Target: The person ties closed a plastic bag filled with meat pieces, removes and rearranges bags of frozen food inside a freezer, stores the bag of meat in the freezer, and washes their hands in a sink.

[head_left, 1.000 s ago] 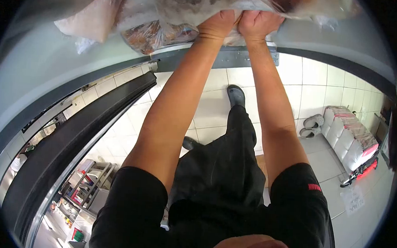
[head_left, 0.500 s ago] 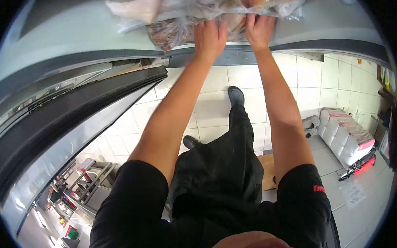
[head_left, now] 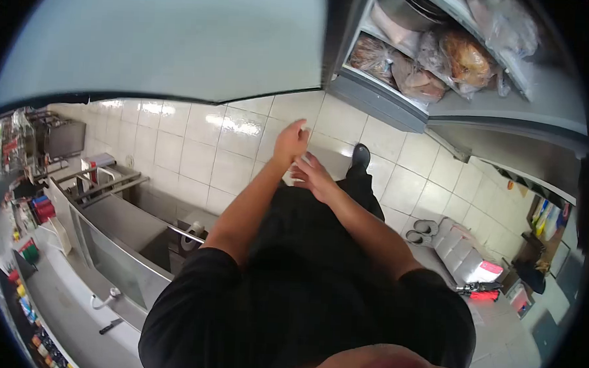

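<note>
My left hand (head_left: 292, 143) is in front of my body above the tiled floor, its fingers loosely bent and holding nothing. Close below it, my right hand (head_left: 315, 179) has its fingers apart and appears to reach the left wrist; whether they touch is hard to tell. Both hands are away from the open fridge or freezer compartment (head_left: 383, 99) at the upper right. Inside it lie a plastic bag with browned food (head_left: 467, 59), a bag of pale pinkish food (head_left: 417, 81) and a bag of dark brown pieces (head_left: 372, 56). A metal pot (head_left: 410, 10) sits behind them.
A large pale door panel (head_left: 182, 41) fills the upper left. At left stands a steel counter (head_left: 125, 222) by a shelf with bottles (head_left: 29, 310). Grey clogs (head_left: 422, 232), a wrapped white pack (head_left: 459, 254) and a red-black umbrella-like object (head_left: 481, 294) are on the right.
Both hands have left the bagged food and drawn back together near my waist. My view has turned left, so the compartment now appears at the upper right and the door panel at the upper left.
</note>
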`<move>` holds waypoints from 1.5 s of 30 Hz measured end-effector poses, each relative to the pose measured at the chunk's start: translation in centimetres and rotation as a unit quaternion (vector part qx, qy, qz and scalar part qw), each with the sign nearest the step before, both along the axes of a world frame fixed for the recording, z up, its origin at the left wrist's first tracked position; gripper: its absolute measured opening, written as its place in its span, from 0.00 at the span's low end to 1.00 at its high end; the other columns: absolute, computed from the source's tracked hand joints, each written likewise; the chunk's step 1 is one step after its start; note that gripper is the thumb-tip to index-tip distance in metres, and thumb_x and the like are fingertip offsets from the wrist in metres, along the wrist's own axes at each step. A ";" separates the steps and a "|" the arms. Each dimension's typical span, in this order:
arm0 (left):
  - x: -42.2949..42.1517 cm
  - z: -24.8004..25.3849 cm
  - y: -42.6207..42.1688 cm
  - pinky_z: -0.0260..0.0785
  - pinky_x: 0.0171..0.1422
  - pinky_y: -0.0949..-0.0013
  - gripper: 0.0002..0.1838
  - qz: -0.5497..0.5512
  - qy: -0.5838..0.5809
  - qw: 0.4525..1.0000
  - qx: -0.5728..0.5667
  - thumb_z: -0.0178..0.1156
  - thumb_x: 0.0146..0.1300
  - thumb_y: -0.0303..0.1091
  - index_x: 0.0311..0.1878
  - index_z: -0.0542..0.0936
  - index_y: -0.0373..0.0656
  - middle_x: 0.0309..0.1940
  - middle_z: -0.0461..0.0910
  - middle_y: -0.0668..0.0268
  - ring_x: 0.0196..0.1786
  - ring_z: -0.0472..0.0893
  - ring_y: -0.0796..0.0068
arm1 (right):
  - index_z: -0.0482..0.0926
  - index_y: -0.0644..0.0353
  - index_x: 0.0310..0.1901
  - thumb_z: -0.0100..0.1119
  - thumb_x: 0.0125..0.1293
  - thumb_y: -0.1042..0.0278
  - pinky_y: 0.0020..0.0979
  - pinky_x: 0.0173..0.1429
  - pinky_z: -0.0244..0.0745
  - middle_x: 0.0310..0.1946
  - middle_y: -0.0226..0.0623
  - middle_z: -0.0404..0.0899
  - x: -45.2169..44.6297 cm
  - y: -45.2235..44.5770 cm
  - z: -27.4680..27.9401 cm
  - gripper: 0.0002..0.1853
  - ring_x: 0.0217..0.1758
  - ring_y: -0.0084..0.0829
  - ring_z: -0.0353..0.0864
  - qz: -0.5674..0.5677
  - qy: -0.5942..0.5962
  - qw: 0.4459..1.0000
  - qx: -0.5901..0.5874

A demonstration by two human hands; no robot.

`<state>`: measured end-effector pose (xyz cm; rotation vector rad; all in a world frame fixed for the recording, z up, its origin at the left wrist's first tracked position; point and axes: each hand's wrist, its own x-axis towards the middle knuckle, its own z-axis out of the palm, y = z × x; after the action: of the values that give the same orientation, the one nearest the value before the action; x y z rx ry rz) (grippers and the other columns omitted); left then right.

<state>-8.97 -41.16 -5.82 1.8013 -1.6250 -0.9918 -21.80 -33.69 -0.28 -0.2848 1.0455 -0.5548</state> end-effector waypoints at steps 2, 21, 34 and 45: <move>2.5 5.7 0.1 0.75 0.45 0.58 0.20 0.004 -0.007 0.999 -0.032 0.59 0.66 0.41 0.57 0.79 0.41 0.35 0.83 0.50 0.39 0.83 0.54 | 0.70 0.59 0.62 0.65 0.67 0.53 0.32 0.49 0.78 0.44 0.31 0.80 5.0 -0.9 3.5 0.28 0.46 0.26 0.81 0.001 -0.041 0.999 -0.036; 25.3 20.4 2.7 0.74 0.49 0.53 0.20 0.295 -0.102 0.941 -0.126 0.52 0.64 0.49 0.41 0.85 0.43 0.41 0.84 0.52 0.44 0.82 0.47 | 0.74 0.64 0.58 0.67 0.63 0.72 0.35 0.52 0.80 0.49 0.38 0.79 28.8 -4.6 14.2 0.22 0.51 0.33 0.81 0.171 -0.100 0.962 -0.190; 45.1 19.3 12.3 0.74 0.54 0.53 0.23 0.468 -0.085 0.876 -0.082 0.53 0.62 0.51 0.42 0.85 0.40 0.43 0.83 0.48 0.48 0.81 0.46 | 0.71 0.70 0.61 0.67 0.64 0.69 0.38 0.56 0.82 0.55 0.45 0.77 48.9 0.7 14.0 0.26 0.53 0.39 0.82 0.376 -0.098 0.889 -0.244; 64.4 20.6 20.1 0.74 0.54 0.55 0.25 0.533 -0.079 0.831 -0.140 0.52 0.64 0.54 0.42 0.84 0.40 0.44 0.83 0.49 0.48 0.82 0.49 | 0.70 0.72 0.61 0.67 0.67 0.60 0.40 0.48 0.87 0.53 0.50 0.77 69.3 6.2 14.5 0.29 0.50 0.41 0.84 0.461 -0.104 0.804 -0.360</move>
<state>55.39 -21.03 14.80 2.1312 -0.5311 -0.0738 47.51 -27.50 14.26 -1.3010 0.3315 -0.0474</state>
